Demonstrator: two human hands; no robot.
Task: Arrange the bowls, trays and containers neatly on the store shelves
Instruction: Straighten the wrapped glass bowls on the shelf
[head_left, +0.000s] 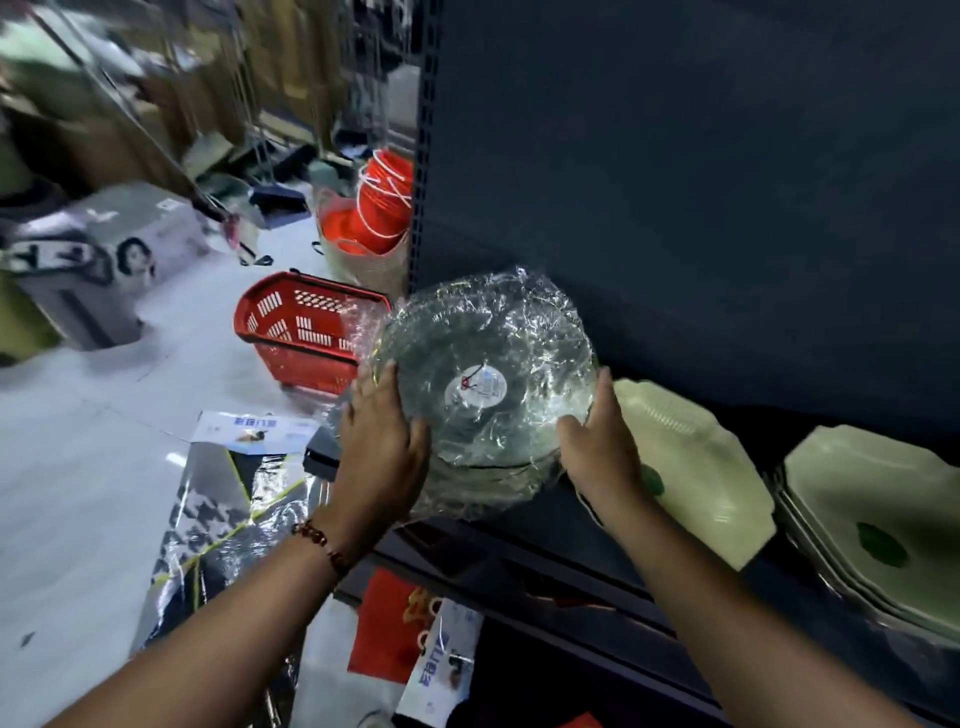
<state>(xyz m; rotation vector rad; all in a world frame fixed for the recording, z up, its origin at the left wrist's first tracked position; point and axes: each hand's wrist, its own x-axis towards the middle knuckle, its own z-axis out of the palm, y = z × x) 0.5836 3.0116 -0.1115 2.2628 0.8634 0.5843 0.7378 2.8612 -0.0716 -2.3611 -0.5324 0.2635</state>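
Two hands, my left hand (382, 441) and right hand (602, 441), grip the wrapped bowl stack (485, 384) on the shelf (545, 540); next I'd slide it beside the green trays (696, 467).

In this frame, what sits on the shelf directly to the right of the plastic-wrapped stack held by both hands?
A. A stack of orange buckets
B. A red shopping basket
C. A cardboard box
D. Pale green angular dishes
D: pale green angular dishes lie on the shelf just right of the plastic-wrapped stack, beyond the right hand.
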